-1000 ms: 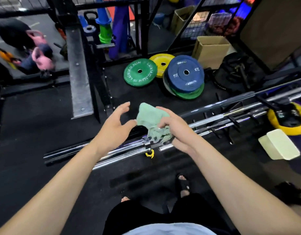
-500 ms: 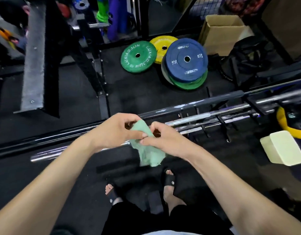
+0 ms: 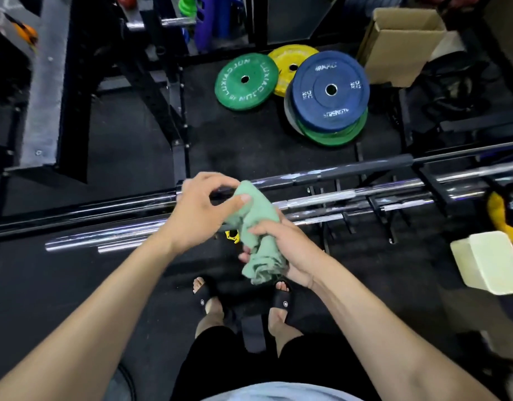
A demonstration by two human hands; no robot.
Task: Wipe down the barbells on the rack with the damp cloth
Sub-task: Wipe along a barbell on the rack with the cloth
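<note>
The green cloth (image 3: 256,227) was bunched up between both hands, held in the air above the barbells (image 3: 350,198), which lay side by side on a low black rack (image 3: 377,209) across the dark floor (image 3: 249,146). The right hand (image 3: 287,250) gripped the lower half of the cloth, fingers curled round it, a crumpled end hanging out below the palm. The left hand (image 3: 197,209) was at the cloth's upper end — its thumb pressed against the fabric, its fingers arched over the top; motion blur made it hard to tell whether those fingertips actually touched the cloth. The cloth did not appear to touch any bar.

Beyond the bars, a green plate (image 3: 245,81), a yellow plate (image 3: 290,65) and a blue plate (image 3: 330,91) lay on the floor — the blue one on top of a small stack. A cardboard box (image 3: 400,44) stood behind them, and a pale block (image 3: 492,261) sat at the right. The person's feet in black slides (image 3: 282,299) showed below the hands.
</note>
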